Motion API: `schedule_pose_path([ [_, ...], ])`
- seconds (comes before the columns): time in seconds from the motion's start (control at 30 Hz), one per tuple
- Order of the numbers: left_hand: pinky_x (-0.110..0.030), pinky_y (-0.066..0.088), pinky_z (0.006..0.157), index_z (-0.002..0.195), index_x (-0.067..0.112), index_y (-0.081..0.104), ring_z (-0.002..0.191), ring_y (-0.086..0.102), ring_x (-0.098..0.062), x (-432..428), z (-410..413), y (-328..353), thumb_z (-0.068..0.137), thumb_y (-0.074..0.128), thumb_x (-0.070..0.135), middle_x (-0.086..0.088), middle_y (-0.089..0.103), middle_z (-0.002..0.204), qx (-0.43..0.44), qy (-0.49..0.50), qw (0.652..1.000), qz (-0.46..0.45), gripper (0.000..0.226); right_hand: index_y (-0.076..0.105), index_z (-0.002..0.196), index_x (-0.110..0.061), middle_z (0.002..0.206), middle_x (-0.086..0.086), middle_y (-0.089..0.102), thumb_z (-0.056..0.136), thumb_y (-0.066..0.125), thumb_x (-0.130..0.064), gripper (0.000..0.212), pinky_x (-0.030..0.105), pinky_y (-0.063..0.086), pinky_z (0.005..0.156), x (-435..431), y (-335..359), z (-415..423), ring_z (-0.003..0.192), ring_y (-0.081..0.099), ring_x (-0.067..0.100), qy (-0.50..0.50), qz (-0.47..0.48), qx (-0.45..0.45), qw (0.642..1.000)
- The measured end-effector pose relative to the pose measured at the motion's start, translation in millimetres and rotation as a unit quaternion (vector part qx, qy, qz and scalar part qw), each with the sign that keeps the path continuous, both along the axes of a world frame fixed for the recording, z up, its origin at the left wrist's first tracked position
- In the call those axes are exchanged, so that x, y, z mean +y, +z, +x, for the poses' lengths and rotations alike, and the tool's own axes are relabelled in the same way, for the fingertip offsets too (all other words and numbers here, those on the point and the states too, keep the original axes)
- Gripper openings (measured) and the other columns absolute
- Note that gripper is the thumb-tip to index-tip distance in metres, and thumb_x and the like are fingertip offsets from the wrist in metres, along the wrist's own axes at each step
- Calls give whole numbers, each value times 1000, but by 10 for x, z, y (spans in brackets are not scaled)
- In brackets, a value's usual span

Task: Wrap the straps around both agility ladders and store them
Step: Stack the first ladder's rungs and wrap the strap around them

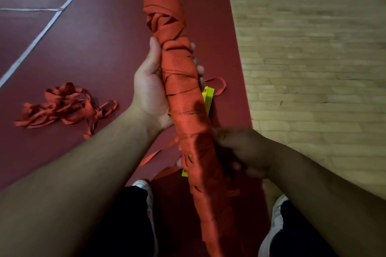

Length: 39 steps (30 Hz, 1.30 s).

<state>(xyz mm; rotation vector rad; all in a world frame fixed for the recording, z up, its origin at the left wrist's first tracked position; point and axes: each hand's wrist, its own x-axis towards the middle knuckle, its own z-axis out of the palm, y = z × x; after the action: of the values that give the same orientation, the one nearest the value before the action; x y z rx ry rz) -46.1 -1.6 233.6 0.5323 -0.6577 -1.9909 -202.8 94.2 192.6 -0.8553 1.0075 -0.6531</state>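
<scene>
Clasps the strap-bound ladder bundle (183, 81) with left hand (149, 85) curled round it, right hand (246, 150) gripping below; looks wrapped. Leaves loose straps (62, 104) left of the grip and yellow rungs (208, 98) behind it, unwrapped and unstored.

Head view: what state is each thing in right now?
Wrapped ladder bundle: wound in orange strap, held off the floor, tilted.
Left hand: grips the bundle's middle.
Right hand: grips the bundle lower down, in shadow.
Loose strap: tangled heap on the red mat, untouched.
Yellow rung stack: on the mat behind the bundle, mostly hidden.
</scene>
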Motion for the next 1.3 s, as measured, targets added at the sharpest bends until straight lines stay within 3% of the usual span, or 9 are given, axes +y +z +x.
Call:
schedule_pose_path([
  [0.2,-33,55,67,112,12,61,67,63,-22,-104,-7,-51,92,30,75,-8,62,79,-135,25,990,45,74,65,103,-2,85,11,69,88,56,-38,40,24,55,58,-42,46,35,65,65,15,-33,11,-40,999],
  [0.33,-37,58,65,109,10,63,74,65,-26,-11,-64,-129,68,67,66,-13,63,85,-280,-3,957,83,69,63,96,0,77,14,56,100,53,-38,40,32,42,57,-146,-42,-43,62,47,22,-16,-127,258,958],
  [0.4,-33,57,59,96,13,65,67,65,-22,39,-89,-215,76,77,44,-9,64,79,-321,-4,944,73,39,66,91,-3,78,17,65,99,56,-46,45,40,46,67,-143,-85,-58,66,54,22,38,-191,345,918],
  [0.5,-30,57,58,97,8,64,65,69,-20,54,-85,-193,90,63,17,-12,68,82,-296,-26,951,79,11,64,83,-1,66,11,60,93,65,-45,45,35,40,58,-171,-2,-105,57,49,8,77,-213,304,925],
  [0.63,-35,59,60,113,7,54,63,68,-21,26,-61,-94,78,65,23,-16,63,89,-225,-85,969,51,40,56,66,-13,52,0,60,80,68,-38,31,20,38,45,-225,141,-263,41,48,5,88,-174,231,953],
  [0.9,-31,59,63,121,1,60,71,71,-22,39,-62,-98,90,53,50,-17,68,99,-239,-64,966,72,59,67,86,-21,80,23,69,93,69,-24,8,37,41,69,-181,3,-370,71,54,20,99,-184,218,953],
  [1.1,-31,58,59,73,4,77,67,68,-24,-6,-88,-154,101,33,56,-12,71,82,-167,-6,982,92,74,63,108,-16,61,-9,63,98,53,-23,16,14,38,40,-75,-51,-176,39,47,0,64,-95,105,988],
  [1.2,-32,57,63,83,7,75,69,66,-23,-46,-73,-169,97,35,63,-11,67,82,-184,5,979,94,70,64,113,-2,93,8,76,100,55,-23,26,29,59,77,-60,10,-137,82,70,13,42,-98,62,992],
  [1.3,-38,56,67,102,9,67,66,68,-23,-56,-99,-233,80,65,67,-8,69,81,-337,39,937,87,62,67,112,-3,112,26,69,90,56,-42,46,58,50,97,-93,-11,-128,100,69,36,40,-143,144,978],
])
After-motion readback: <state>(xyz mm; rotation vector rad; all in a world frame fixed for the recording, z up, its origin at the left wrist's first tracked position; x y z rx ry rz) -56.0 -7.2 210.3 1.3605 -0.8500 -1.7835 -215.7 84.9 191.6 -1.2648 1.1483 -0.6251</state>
